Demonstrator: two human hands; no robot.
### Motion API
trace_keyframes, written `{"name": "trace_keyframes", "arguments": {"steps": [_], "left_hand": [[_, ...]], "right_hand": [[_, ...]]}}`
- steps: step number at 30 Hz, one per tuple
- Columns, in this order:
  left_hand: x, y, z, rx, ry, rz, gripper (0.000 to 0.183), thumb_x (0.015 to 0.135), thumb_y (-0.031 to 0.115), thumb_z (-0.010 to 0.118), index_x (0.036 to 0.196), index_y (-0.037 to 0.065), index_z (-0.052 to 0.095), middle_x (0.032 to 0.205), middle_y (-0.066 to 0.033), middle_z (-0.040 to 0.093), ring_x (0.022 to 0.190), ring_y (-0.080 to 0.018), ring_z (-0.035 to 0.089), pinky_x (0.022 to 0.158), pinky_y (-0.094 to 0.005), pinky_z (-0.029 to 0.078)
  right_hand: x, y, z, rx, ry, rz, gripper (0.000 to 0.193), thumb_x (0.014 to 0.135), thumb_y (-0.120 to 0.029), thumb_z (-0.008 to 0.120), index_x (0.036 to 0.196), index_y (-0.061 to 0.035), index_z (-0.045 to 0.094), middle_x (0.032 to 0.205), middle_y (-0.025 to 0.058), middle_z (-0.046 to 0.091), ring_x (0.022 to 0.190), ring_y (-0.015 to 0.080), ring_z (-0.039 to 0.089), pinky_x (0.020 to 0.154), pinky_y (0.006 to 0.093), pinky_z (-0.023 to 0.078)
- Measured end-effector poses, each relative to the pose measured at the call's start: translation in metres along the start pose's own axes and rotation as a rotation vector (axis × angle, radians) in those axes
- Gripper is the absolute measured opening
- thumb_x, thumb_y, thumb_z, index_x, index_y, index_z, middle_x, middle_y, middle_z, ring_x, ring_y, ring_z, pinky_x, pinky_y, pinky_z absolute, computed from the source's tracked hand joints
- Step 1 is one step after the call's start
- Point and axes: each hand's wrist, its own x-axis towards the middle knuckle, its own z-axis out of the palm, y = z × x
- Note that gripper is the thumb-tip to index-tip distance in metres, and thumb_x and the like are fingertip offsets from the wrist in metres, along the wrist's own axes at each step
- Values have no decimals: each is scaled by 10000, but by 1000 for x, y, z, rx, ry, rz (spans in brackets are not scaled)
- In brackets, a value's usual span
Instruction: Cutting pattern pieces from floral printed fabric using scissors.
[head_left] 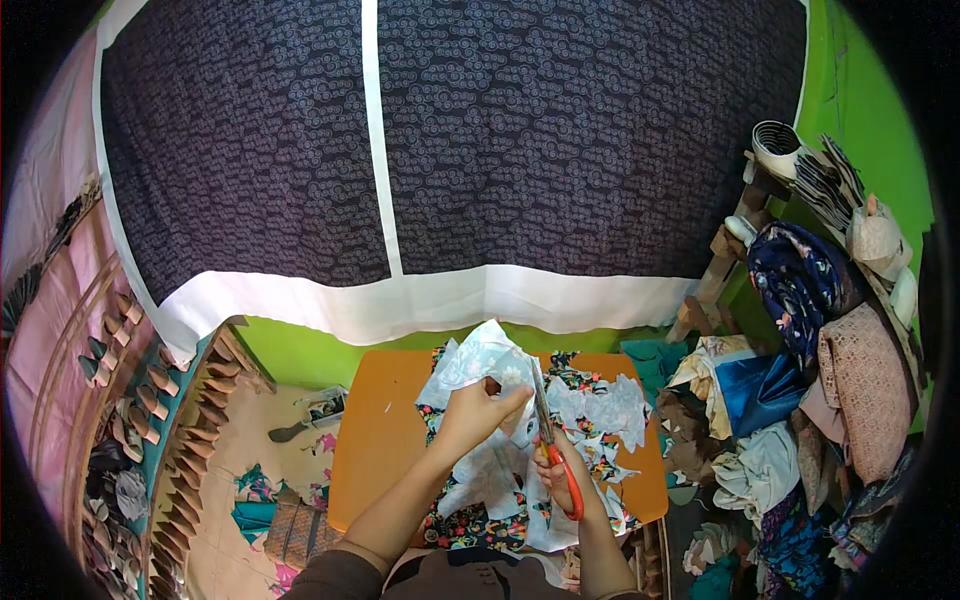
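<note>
Above the middle of the orange table point(378, 430), my left hand point(474, 412) pinches a pale piece of fabric point(488, 352) between thumb and fingers and holds it up. My right hand point(560, 478) is wrapped round the red-orange handles of a pair of scissors point(572, 492). Their blades point away from me, at the right edge of the held piece; whether they are parted I cannot tell. Under both hands lies black floral fabric point(470, 525), partly covered by cut pale pieces point(605, 405) with uneven edges.
A dark patterned curtain point(570, 150) with white borders hangs behind the table. Wooden racks holding several shoe-shaped pieces point(190, 450) stand at the left. Piled fabrics point(765, 460) crowd the right side. Scraps and a woven brown item point(300, 530) lie on the floor at the left.
</note>
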Motion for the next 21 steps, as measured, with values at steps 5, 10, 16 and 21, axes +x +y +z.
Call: {"name": "trace_keyframes", "arguments": {"steps": [5,10,16,21], "left_hand": [[4,-10,4,-240,27,182,390,684,334,657,773,-31,549,667,-84,575,582,-141,545,540,-274,418],[6,-4,-6,112,-114,88,388,672,312,670,825,-20,539,649,-68,544,566,-138,498,548,-282,412],[8,-9,-10,-34,-192,122,504,660,74,676,1095,11,431,904,-36,518,797,-111,527,677,-264,449],[10,-18,-9,-91,-111,226,346,669,238,678,857,-11,529,651,-50,533,582,-117,490,558,-267,412]], "right_hand": [[-8,-5,6,8,42,34,815,590,-728,477,1033,-51,381,703,-29,357,532,34,307,465,150,268],[-7,-9,3,-9,-28,-44,820,594,-745,443,1022,-49,378,705,-24,354,544,30,315,469,144,273],[-8,-14,5,89,-48,-14,815,589,-745,449,1007,-47,384,699,-19,351,538,27,313,452,136,269],[-12,-11,3,100,-30,25,774,608,-725,461,977,-46,407,678,-25,357,530,24,328,447,136,273]]}}
